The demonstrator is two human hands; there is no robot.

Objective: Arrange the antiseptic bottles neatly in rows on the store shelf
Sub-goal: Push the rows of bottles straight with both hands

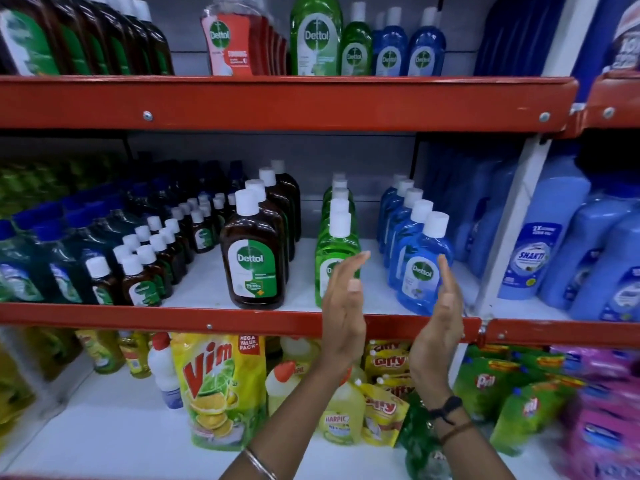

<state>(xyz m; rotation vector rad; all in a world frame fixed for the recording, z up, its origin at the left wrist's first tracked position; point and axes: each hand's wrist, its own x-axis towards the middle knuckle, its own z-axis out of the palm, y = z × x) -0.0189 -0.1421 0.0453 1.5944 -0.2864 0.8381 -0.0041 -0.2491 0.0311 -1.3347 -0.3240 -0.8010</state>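
Red-edged store shelving fills the view, and the middle shelf (pixel 242 322) carries the antiseptic bottles. On it, a file of large brown bottles (pixel 254 261) runs from near to far, a file of green bottles (pixel 334 251) stands to its right, and a file of blue bottles (pixel 420 265) further right; small brown bottles (pixel 145 268) sit in several files to the left. All stand upright, labels forward, so the arranging looks nearly done. The left hand (pixel 344 306) and right hand (pixel 440 317) are both released, palms facing each other, grasping nothing, just in front of the green and blue files. What seems left is squaring those two front bottles and evening the wide gaps between files.
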